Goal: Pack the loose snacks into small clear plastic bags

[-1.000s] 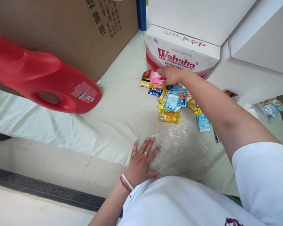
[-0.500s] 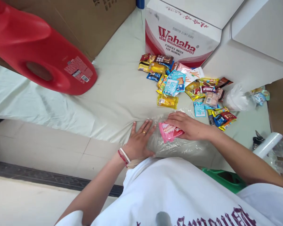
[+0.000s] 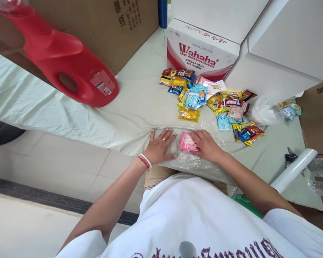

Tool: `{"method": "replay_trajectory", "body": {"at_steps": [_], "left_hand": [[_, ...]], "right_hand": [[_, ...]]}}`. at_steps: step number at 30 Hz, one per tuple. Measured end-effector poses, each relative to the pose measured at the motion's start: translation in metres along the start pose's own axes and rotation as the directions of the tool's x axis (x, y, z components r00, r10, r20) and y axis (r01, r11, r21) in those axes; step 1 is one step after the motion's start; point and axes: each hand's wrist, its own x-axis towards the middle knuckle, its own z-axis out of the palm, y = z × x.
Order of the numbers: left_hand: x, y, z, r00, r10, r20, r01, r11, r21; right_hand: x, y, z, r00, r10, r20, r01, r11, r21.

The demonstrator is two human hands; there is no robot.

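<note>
My left hand (image 3: 160, 146) lies flat with fingers spread on a clear plastic bag (image 3: 188, 161) near the front edge of the cloth-covered table (image 3: 140, 107). A pink snack packet (image 3: 187, 142) is under the fingers of my right hand (image 3: 206, 145), which curls over its right end. The packet rests on the clear bag, a little right of my left hand. Beyond my hands is a loose pile of small wrapped snacks (image 3: 193, 96), with blue, yellow, red and brown wrappers. A blue packet (image 3: 223, 123) lies just past my right hand.
A large red bottle (image 3: 80, 71) lies at the left, against a brown carton (image 3: 97, 28). A white Wahaha box (image 3: 201, 53) stands behind the snacks. To the right are a knotted white plastic bag (image 3: 266, 111), a roll of clear film (image 3: 296, 170) and black-handled scissors (image 3: 290, 157).
The camera view has shifted. My right hand still covers the right end of the pink packet, which now lies slightly flatter on the bag. My left hand stays spread.
</note>
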Motion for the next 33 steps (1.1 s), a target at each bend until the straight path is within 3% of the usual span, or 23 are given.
{"method": "replay_trajectory", "body": {"at_steps": [3,6,8,10,12,15,18,21,23,25,27,29,33], "left_hand": [[0.0,0.004,-0.003,0.998,-0.031,0.06,0.029,0.999,0.036],[0.002,0.005,-0.007,0.993,-0.049,0.108,0.043,0.997,0.061],[0.002,0.006,-0.008,0.99,-0.047,0.131,0.037,0.996,0.075],[0.004,0.007,-0.009,0.988,-0.036,0.148,0.024,0.996,0.085],[0.004,0.007,-0.011,0.985,-0.035,0.168,0.02,0.996,0.091],[0.001,0.005,-0.017,0.982,-0.045,0.186,0.027,0.995,0.098],[-0.014,0.006,-0.023,0.995,-0.049,0.091,0.039,0.993,0.108],[-0.036,0.021,-0.019,0.99,-0.022,-0.138,0.042,0.988,0.15],[-0.047,0.039,-0.009,0.974,0.096,-0.205,-0.062,0.984,0.166],[-0.051,0.057,0.005,0.949,0.269,-0.167,-0.247,0.959,0.139],[-0.049,0.068,0.017,0.919,0.37,-0.132,-0.363,0.929,0.08],[-0.046,0.069,0.024,0.922,0.356,-0.15,-0.357,0.934,0.021],[-0.042,0.053,0.02,0.942,0.205,-0.265,-0.227,0.972,-0.056]], "right_hand": [[-0.032,-0.017,0.0,0.969,-0.222,0.113,0.213,0.974,0.082],[-0.06,-0.027,-0.01,0.926,-0.326,0.19,0.281,0.932,0.231],[-0.066,-0.025,-0.022,0.933,-0.312,0.181,0.252,0.923,0.291],[-0.06,-0.017,-0.033,0.967,-0.224,0.121,0.183,0.941,0.284],[-0.045,-0.005,-0.038,0.991,-0.123,0.047,0.11,0.968,0.225],[-0.017,0.013,-0.031,0.994,-0.101,0.049,0.094,0.987,0.127],[0.0,0.023,-0.014,0.984,-0.118,0.134,0.105,0.989,0.1],[0.003,0.026,-0.002,0.981,-0.116,0.156,0.094,0.986,0.14],[0.001,0.026,0.0,0.983,-0.111,0.144,0.087,0.983,0.164],[-0.001,0.026,-0.001,0.985,-0.103,0.141,0.079,0.982,0.17],[-0.001,0.025,-0.003,0.984,-0.1,0.149,0.076,0.984,0.162],[-0.002,0.025,-0.005,0.983,-0.098,0.156,0.075,0.986,0.146],[-0.005,0.027,-0.003,0.984,-0.087,0.156,0.069,0.991,0.118]]}}
